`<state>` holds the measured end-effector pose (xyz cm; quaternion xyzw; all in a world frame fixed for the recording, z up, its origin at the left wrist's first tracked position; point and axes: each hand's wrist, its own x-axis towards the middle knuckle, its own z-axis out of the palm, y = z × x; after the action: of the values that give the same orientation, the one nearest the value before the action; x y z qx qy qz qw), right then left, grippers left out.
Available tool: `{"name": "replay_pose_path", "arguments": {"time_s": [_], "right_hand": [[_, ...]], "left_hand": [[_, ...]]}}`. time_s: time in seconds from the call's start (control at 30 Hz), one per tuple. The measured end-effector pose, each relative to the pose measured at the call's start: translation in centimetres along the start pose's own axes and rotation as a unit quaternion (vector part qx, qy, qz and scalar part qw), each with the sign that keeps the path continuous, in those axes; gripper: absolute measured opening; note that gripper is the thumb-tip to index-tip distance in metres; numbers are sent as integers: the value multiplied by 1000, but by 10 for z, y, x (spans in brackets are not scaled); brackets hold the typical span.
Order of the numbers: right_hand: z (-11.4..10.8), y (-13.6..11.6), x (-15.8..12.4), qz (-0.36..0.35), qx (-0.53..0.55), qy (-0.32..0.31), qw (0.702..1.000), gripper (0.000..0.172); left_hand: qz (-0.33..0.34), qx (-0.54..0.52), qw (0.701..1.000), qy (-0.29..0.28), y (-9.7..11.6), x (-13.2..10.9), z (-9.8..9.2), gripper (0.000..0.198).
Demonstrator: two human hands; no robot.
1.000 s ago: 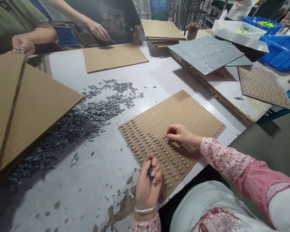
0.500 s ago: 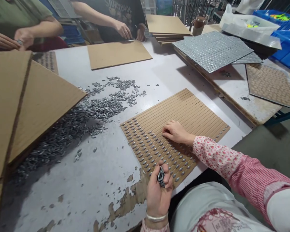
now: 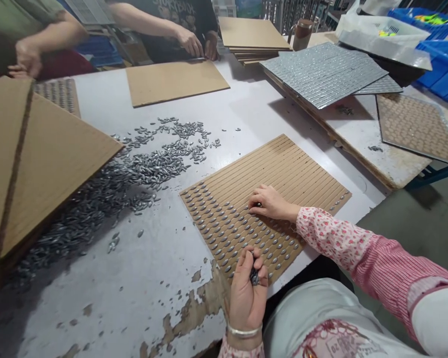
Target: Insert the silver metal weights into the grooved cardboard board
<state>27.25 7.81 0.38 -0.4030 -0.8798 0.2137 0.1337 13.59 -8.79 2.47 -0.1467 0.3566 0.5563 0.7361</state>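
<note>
A grooved cardboard sheet [image 3: 283, 164] lies on the table before me, rows of small grey spindle-shaped metal pieces [image 3: 226, 229], like fishing sinkers, set along its grooves. Near its front edge my left hand [image 3: 248, 288] is curled palm up around a handful of these pieces [image 3: 254, 274], the thumb over them. My right hand [image 3: 271, 203] rests over the middle of the sheet, just past the filled rows. Its fingers are pinched together, and a dark bit showing between them looks like one grey piece. Left of the sheet, a big heap of loose grey pieces [image 3: 134, 174] spreads out.
Stacked boards [image 3: 63, 134] overhang the heap at left. Another plain board [image 3: 177, 82] lies in front of a co-worker's hand [image 3: 190, 42]; a second co-worker's hand [image 3: 29, 57] is at far left. Filled silver sheets [image 3: 324, 72] and a cup [image 3: 303, 34] occupy the right side.
My left thumb has moved over the pieces, covering more of them. My right hand stays at nearly the same spot on the sheet. The left co-worker's hands have shifted, and the view has turned slightly.
</note>
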Motion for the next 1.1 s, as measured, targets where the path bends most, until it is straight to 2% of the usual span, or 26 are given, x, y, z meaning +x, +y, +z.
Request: {"name": "replay_pose_path", "arguments": {"time_s": [0.2,0.33,0.53,0.63,0.7,0.73,0.8,0.87,1.0,1.1], "right_hand": [[-5,1,-2,-19,36,-2,999,20],[-9,4,-6,-52,45,-20,997,19],[-4,3,-5,-34,25,-28,999,21],[-11,-1,-8,-26,105,14,994,19],[-18,-8,-14,-16,192,40,980,19],[-22,-13,-19,-16,240,30,970,21],[-28,-24,-30,-30,321,-32,946,26],[-30,-34,-40,-48,359,-87,928,26],[-27,-44,-52,-38,358,-78,930,19],[-26,-38,-50,10,390,-59,919,19]], "left_hand": [[-1,-1,1000,19,-2,-1,4,4],[4,-5,999,42,-2,-1,6,6],[12,-16,998,65,-3,1,15,18],[21,-6,997,69,-3,2,19,18],[28,3,997,75,-4,4,21,16],[31,6,996,78,-4,5,21,16],[34,6,996,77,-5,7,22,16],[30,1,997,64,-8,9,23,14],[20,-5,999,43,-14,12,28,12],[23,22,998,51,-15,9,32,14]]}}
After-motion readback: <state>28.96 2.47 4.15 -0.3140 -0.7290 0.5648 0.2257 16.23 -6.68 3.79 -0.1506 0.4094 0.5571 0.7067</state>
